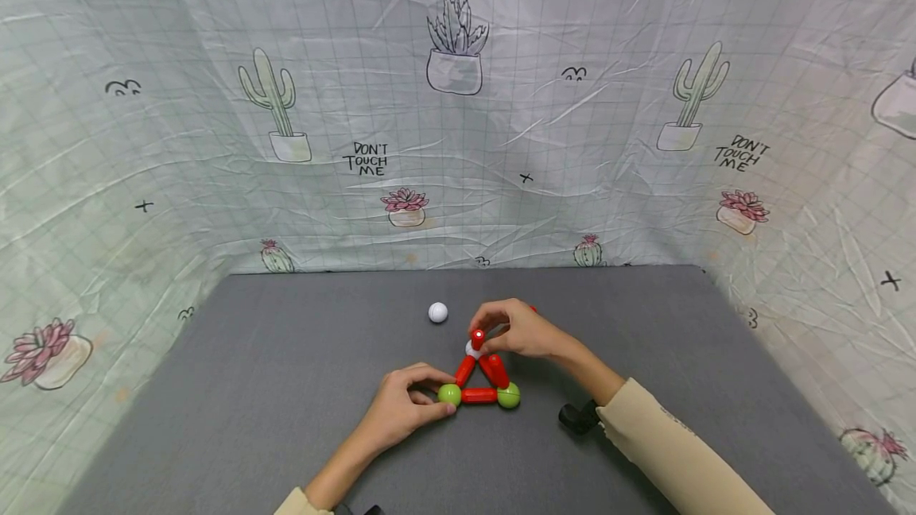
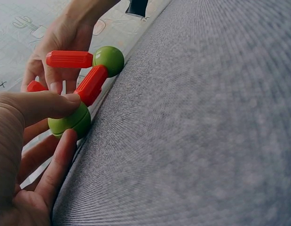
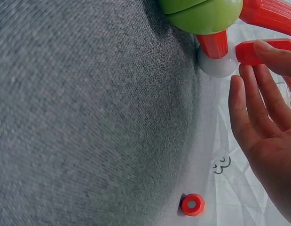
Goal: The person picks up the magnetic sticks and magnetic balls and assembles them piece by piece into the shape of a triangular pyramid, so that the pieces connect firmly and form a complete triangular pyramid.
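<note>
The beige right sleeve leads to the right hand, pinching a red rod at the white ball of a triangle on the table. The left hand grips its near-left green ball; holding that corner steady while seating the rod squarely should help.

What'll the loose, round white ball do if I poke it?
The round white ball would probably roll easily, with nothing visible against its sides. The woven-looking grey tabletop might slow it a little.
</note>
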A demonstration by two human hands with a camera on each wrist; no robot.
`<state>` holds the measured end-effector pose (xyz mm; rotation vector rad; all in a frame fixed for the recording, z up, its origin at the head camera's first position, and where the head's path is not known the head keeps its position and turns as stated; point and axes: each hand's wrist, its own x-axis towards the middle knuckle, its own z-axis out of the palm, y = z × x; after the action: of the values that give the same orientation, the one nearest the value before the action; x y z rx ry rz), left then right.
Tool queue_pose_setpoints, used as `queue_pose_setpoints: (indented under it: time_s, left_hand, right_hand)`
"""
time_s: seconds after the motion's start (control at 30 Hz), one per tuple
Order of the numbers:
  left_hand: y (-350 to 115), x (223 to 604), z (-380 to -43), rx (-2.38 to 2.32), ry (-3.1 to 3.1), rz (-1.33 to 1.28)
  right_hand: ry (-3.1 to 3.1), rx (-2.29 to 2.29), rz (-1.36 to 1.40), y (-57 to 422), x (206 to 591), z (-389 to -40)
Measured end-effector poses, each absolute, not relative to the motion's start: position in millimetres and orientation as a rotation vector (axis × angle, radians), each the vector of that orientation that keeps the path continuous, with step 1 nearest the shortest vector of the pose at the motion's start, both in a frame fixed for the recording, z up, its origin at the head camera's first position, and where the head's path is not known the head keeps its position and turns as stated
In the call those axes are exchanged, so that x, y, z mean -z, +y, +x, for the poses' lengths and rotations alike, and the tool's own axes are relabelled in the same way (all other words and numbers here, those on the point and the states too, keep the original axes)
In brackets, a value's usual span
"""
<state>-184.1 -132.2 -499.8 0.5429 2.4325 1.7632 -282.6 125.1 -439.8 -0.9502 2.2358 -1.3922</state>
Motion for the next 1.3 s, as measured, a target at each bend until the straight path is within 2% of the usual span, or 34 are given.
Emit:
queue_pose_setpoints:
  time_s: [0.4, 0.63, 1.07, 1.3]
  left_hand:
    - [-132, 499, -183, -1.77, 2.437, 0.539]
    - [-133, 500, -183, -1.769, 2.435, 0.538]
    - [-133, 502, -182, -1.772, 2.444, 0.556]
    - [-133, 501, -182, -1.763, 2.444, 0.545]
  right_hand:
    - [2.368, 1.414, -0.963, 154, 424, -292]
    - [2.567, 1.356, -0.809, 175, 419, -303]
    - [2.662, 1.151, -0.442, 198, 439, -317]
    - [2.534, 1.192, -0.4, 200, 443, -318]
